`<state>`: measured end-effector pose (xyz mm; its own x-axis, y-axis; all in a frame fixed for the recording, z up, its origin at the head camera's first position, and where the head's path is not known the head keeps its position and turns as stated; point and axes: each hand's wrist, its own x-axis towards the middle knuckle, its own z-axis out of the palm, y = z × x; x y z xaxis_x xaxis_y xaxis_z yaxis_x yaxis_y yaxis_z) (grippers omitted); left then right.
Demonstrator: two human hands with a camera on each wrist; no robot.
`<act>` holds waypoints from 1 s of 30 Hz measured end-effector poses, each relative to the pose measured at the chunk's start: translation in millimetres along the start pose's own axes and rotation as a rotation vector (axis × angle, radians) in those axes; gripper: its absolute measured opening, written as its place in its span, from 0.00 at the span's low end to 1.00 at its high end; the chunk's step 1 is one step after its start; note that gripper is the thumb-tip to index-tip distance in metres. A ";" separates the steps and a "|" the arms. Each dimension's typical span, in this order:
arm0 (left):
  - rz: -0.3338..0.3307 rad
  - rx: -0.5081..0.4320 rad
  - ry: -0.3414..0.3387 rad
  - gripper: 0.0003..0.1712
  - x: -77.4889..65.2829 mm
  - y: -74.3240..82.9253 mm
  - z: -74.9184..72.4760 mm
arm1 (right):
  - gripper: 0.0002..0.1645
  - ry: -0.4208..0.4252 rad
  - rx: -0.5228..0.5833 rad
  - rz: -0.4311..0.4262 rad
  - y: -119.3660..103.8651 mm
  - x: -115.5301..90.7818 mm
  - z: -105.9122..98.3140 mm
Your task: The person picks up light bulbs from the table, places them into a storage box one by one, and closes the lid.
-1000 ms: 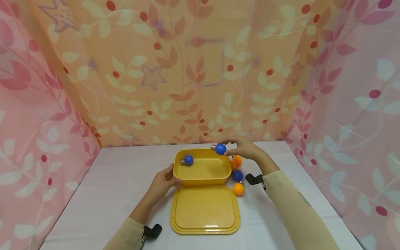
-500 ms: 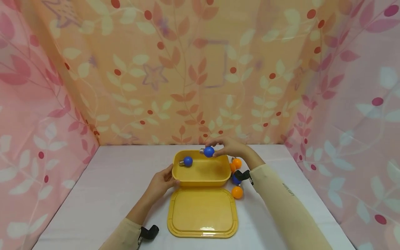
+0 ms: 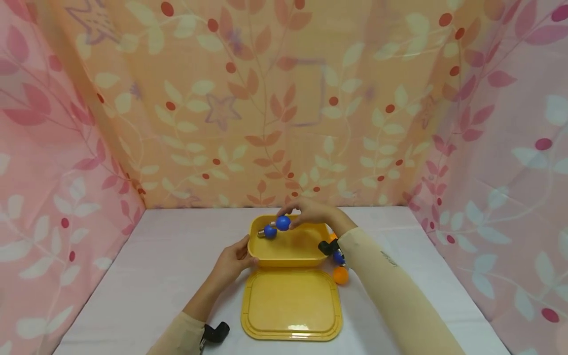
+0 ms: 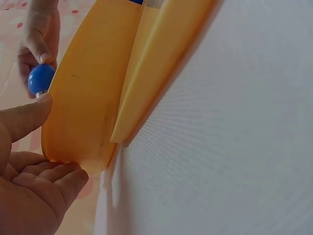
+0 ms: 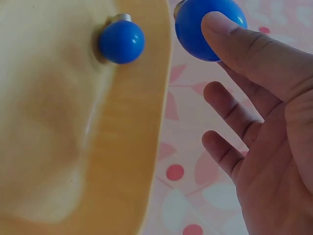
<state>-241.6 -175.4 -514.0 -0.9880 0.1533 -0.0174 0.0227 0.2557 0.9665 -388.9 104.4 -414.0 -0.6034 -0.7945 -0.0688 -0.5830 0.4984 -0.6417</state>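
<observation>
My right hand (image 3: 312, 212) pinches a blue light bulb (image 3: 283, 223) above the yellow box (image 3: 284, 263), its metal screw base pointing left. In the right wrist view the thumb presses on that round blue bulb (image 5: 195, 34). A second blue bulb (image 3: 270, 231) lies inside the box near its left end, and the right wrist view shows this bulb (image 5: 122, 42) on the box floor. My left hand (image 3: 231, 261) grips the box's front left corner. Seen from the left wrist, the thumb is at the rim and the other fingers (image 4: 63, 176) touch the side wall (image 4: 83, 98).
A yellow lid (image 3: 291, 305) lies flat on the white table (image 3: 168, 266) right in front of the box. Beside the box's right end are an orange bulb (image 3: 340, 275) and another blue bulb (image 3: 339, 258). More orange there is partly hidden behind my right wrist. Patterned cloth (image 3: 266, 123) encloses the table.
My right hand has carried the blue bulb leftward and slightly down, from the box's right end to near the bulb inside. The left hand keeps its grip on the corner.
</observation>
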 end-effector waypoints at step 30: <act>0.024 0.004 0.000 0.47 0.8 0.6 0.3 | 0.25 -0.171 -0.167 -0.035 -1.6 51.4 49.5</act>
<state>-242.3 -174.8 -513.5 -0.9872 0.1595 0.0057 0.0469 0.2561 0.9655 -392.1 45.6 -454.4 -0.4886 -0.8524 -0.1862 -0.6926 0.5087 -0.5114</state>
